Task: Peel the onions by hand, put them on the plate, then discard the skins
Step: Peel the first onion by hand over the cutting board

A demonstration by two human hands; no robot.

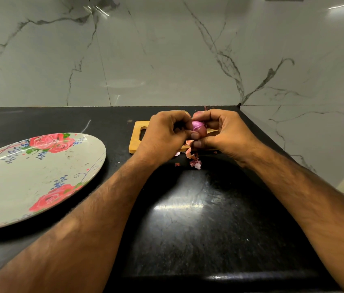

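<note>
A small purple onion [198, 127] is held between both hands above a wooden cutting board [137, 134]. My left hand [164, 136] grips it from the left with curled fingers and the thumb on its lower side. My right hand [226, 134] curls round it from the right, its thumb pressing below. Part of the onion shows shiny peeled flesh with a dry skin edge. Loose skins [194, 159] lie on the counter just in front of the board. Behind my hands another onion [198, 113] shows partly. The flowered plate [18, 187] lies at the left with nothing on it.
The black stone counter [188, 218] runs to a marble wall behind and a marble side wall on the right. The board sits near that back right corner. The counter's front edge crosses the bottom of the view.
</note>
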